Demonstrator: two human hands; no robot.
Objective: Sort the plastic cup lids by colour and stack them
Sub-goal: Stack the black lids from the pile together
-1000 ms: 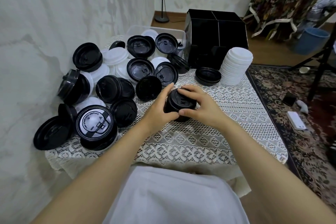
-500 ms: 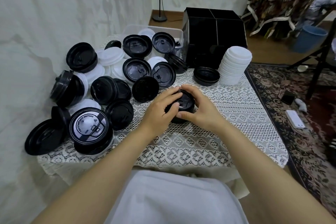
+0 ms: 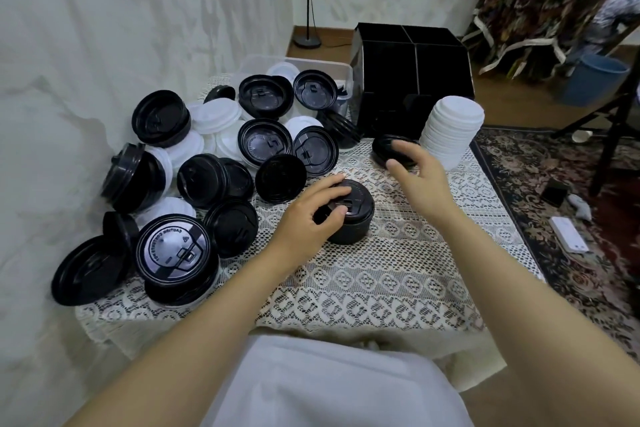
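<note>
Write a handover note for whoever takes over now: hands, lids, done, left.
Left hand grips the central black lid stack on the lace-covered table. Right hand open, hovering by the low black lid stack beside the tall white lid stack.
Done: one tall white stack, two black stacks begun.
Left: mixed pile of black and white lids at the left, some in the clear bin, unsorted.

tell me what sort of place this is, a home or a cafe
Probably a room in a home rather than a café: a lace tablecloth covers the work surface, a patterned rug lies on the wooden floor, and a floor lamp stands behind.
</note>
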